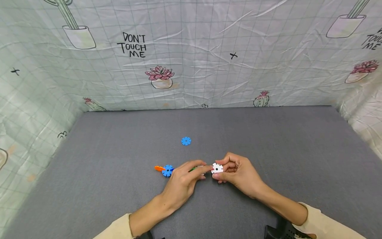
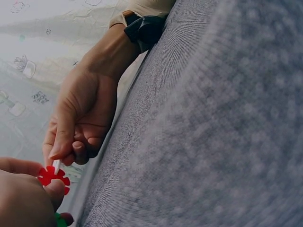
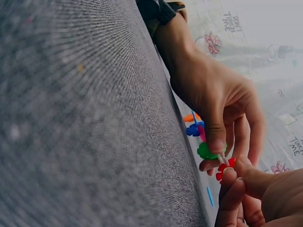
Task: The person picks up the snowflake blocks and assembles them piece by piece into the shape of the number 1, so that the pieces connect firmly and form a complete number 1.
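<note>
A row of joined notched plastic discs runs between the two hands. Its far left end shows an orange disc (image 1: 159, 168) and a blue disc (image 1: 167, 170). My left hand (image 1: 182, 179) pinches the row near its right end, around a green disc (image 3: 206, 151) and a red disc (image 2: 60, 180); its fingers cover much of the middle. Between thumb and fingers, my right hand (image 1: 240, 171) holds a white notched disc (image 1: 217, 168), which meets the red one. A pink disc (image 3: 202, 133) shows edge-on in the right wrist view.
A loose blue notched disc (image 1: 186, 141) lies flat on the grey tabletop (image 1: 268, 139), beyond the hands. Patterned cloth (image 1: 191, 39) hangs behind the table and along its sides. A black object (image 1: 276, 229) sits at the near edge under the right forearm.
</note>
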A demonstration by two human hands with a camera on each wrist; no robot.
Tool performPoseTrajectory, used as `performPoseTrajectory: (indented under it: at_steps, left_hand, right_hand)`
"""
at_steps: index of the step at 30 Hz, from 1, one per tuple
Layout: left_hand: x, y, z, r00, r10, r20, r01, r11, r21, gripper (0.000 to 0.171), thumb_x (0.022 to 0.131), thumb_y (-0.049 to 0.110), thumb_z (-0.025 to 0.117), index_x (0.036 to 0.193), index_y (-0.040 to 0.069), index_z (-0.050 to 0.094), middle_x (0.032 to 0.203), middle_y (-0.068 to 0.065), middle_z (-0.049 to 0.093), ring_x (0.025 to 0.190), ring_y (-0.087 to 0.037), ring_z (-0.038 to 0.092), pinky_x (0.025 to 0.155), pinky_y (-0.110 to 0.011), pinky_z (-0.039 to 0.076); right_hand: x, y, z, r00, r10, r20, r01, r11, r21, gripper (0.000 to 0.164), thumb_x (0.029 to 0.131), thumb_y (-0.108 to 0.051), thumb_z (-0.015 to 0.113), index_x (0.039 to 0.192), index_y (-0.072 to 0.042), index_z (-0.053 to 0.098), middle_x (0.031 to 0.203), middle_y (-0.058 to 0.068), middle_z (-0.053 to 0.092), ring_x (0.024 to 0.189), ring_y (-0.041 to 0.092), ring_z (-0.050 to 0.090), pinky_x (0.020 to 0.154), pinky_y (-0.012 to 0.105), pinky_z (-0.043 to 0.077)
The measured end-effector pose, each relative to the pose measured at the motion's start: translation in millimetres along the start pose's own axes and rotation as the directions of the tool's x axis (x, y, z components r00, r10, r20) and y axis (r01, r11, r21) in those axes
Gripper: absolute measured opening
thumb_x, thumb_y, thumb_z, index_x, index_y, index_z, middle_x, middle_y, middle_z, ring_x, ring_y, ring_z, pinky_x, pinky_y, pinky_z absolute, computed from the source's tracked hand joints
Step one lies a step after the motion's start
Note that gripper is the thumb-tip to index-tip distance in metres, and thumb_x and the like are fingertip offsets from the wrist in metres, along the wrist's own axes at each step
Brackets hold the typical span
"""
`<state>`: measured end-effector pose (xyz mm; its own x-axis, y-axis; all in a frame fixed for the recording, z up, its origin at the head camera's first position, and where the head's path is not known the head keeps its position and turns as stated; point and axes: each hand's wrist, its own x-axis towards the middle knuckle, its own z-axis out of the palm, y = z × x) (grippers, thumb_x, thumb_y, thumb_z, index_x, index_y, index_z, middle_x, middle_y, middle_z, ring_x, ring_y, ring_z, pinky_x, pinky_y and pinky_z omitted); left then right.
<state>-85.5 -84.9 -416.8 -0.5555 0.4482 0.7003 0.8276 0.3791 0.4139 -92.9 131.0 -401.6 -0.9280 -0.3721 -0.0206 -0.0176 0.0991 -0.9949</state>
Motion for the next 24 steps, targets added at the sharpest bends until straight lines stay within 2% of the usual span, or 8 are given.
performPoseTrajectory:
  at_steps: [11,19,24]
  left_hand:
    - [-1.5,-2.3,0.6,1.000,-0.022,0.019,0.021,1.000,0.010,0.041,0.080,-0.001,0.073,0.118,0.010,0.064,0.110,-0.006,0.062,0.099,-0.017,0.061,0.082,-0.024,0.051]
    - [-2.0,-3.5,1.1,0.998,-0.050,0.027,0.050,0.999,0.000,0.039,0.083,-0.003,0.070,0.120,0.007,0.063,0.113,-0.007,0.060,0.102,-0.017,0.059,0.084,-0.024,0.050]
    - [-1.5,-3.5,1.5,0.999,-0.053,0.008,0.053,0.999,0.002,0.038,0.082,-0.002,0.072,0.118,0.007,0.064,0.111,-0.006,0.060,0.100,-0.017,0.060,0.082,-0.024,0.050]
  right_hand:
    - [-0.4,-0.4,-1.8,0.998,-0.059,-0.009,0.059,0.998,-0.015,0.038,0.078,-0.005,0.078,0.108,0.006,0.059,0.083,0.016,0.066,0.068,0.021,0.065,0.061,0.030,0.054]
    - [-0.3,-2.8,-6.6,0.998,-0.055,0.032,0.055,0.998,0.007,0.031,0.093,-0.010,0.063,0.119,0.006,0.057,0.093,0.018,0.065,0.077,0.025,0.066,0.065,0.033,0.054]
    - [0.1,-3.4,-7.2,0.999,-0.030,0.040,0.029,0.999,0.021,0.033,0.093,-0.011,0.063,0.121,0.006,0.058,0.096,0.018,0.065,0.079,0.027,0.066,0.067,0.033,0.054]
